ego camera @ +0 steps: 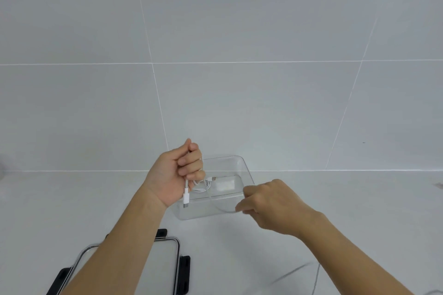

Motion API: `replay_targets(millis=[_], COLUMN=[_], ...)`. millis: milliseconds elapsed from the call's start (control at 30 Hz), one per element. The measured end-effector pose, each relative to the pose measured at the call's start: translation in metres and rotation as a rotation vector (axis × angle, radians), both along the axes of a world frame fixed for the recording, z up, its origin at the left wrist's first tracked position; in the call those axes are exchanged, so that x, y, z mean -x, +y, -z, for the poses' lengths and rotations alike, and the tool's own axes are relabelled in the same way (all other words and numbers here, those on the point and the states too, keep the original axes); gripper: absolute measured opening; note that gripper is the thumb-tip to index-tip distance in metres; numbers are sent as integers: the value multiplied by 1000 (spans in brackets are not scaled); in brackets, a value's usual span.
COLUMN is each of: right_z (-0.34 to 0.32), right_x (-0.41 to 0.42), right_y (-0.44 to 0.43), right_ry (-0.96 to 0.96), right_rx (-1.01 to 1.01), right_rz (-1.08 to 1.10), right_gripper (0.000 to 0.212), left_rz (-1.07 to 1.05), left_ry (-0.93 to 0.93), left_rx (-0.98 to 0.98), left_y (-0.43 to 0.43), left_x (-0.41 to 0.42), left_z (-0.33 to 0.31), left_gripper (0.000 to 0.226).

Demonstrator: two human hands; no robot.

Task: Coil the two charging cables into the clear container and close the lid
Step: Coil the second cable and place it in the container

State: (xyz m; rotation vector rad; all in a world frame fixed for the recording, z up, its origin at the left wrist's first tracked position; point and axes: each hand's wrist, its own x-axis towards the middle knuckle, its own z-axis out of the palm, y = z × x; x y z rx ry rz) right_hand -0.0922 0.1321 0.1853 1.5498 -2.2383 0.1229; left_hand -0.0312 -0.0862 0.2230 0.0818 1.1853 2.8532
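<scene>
The clear container (241, 167) stands open on the white counter, just in front of the wall. One white cable (203, 185) lies coiled inside it. My left hand (178, 172) is above the container's left end, closed around the second white cable (186, 196), whose plug hangs below my fist. From there the cable loops thinly across the container's front to my right hand (268, 206), which pinches it at the container's right front corner. The rest of this cable trails off near my right forearm at the bottom right.
The container's lid (178, 261), clear with black clips, lies flat on the counter at the lower left, partly under my left forearm. A white tiled wall rises behind the container.
</scene>
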Motion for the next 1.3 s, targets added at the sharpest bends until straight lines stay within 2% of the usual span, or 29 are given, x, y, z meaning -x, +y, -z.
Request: replay_targets(millis=[167,300,400,533,700,900,1033,1100,1300], right_z=[-29,-45,-54,-57,-59,-61,-63,-64,-65], right_x=[-18,-23,-20,-9,7,11,19,18,17], right_y=[-5,-9,-10,-10,-4,-3,5,5,4], right_ry=[-102,-74,-113,-172,-347,-215,-334,-318,-314], right_rx=[83,194,269,374,531,637,718,709,669], right_rz=[-187,-227,-233,-115,54,96,176,216,319], right_gripper=[11,7,12,18,24,37,25,25,28], left_rz=[-53,-31,18,122,202,260,267,278,342], left_ry=[-194,-241,-221,-145,-109,-26,46,58,42], left_rx=[125,259,422,559,601,693,622,618,905], left_y=[19,33,41,47,46,43,37,39,39], left_x=[5,4,1,-4,-11,-14,-21,-25,-32], left_z=[6,8,7,3,-2,-5,-2,0,0], left_gripper=[18,24,26,37,29,38,37,37,31])
